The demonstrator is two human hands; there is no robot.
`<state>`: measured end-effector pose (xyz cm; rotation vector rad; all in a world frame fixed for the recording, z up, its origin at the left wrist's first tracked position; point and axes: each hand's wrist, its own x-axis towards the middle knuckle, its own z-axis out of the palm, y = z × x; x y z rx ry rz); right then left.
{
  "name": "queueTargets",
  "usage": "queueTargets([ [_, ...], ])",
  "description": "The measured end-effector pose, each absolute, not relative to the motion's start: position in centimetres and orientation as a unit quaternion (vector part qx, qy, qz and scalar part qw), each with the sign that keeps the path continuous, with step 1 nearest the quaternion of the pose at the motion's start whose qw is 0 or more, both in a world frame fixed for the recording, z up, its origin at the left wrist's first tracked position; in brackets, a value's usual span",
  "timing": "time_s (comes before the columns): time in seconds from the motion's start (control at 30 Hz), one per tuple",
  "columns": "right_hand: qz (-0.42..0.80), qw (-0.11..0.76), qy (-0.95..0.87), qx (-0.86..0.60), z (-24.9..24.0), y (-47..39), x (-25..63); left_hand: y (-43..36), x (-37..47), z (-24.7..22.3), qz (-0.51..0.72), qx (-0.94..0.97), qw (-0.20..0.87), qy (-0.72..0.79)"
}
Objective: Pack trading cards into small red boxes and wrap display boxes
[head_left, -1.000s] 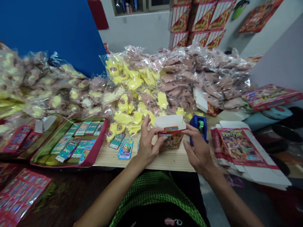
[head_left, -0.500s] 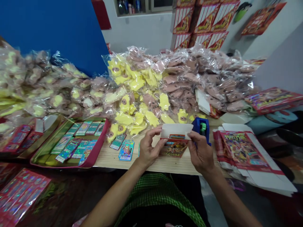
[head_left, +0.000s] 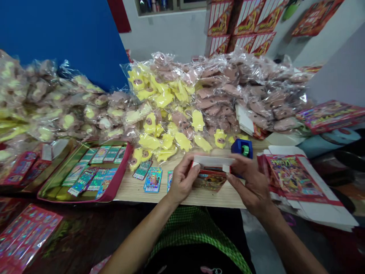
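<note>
A small red printed cardboard box (head_left: 210, 180) is held upright over the front of the table, its white top flap partly folded over. My left hand (head_left: 184, 177) grips the box's left end, thumb on the near edge. At the right end, my right hand (head_left: 251, 182) has its fingers on the flap and its thumb at the front corner. Behind that hand stands a blue tape dispenser (head_left: 242, 147) with green tape. To the left lie shiny trading cards (head_left: 153, 179), and part of another card (head_left: 170, 179) shows beside my left wrist. The box's inside is mostly hidden.
A pink-rimmed tray (head_left: 121, 167) of card packs is at left. Bagged yellow plush figures (head_left: 168, 140) and brownish-pink ones (head_left: 265, 95) pile up behind. Flattened red cartons (head_left: 296, 179) lie at right. Stacked display boxes (head_left: 246, 19) stand by the wall.
The white flap has tilted down from upright toward the box opening. My right hand has shifted slightly right, fingers now over the flap. The left hand keeps its hold.
</note>
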<state>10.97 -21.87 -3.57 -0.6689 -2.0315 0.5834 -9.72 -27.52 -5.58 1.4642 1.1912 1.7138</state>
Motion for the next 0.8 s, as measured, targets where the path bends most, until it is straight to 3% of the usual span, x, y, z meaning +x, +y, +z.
queueTargets([
  [0.13,0.154,0.414,-0.871,-0.214,-2.4,-22.0,11.8,-27.9,-9.8,-5.4,0.614,0.612,0.287,0.408],
  [0.33,0.153,0.342,-0.894,-0.245,-0.9,-22.9,11.7,-28.0,-8.4,-6.5,0.652,0.546,0.301,0.432],
  [0.57,0.071,0.364,-0.9,-0.227,-1.3,-22.7,10.8,-27.8,-9.3,-5.8,0.637,0.626,0.208,0.4],
  [0.8,0.012,0.328,-0.934,-0.145,-2.1,-22.1,12.4,-27.4,-12.6,-5.2,0.542,0.759,0.127,0.338],
])
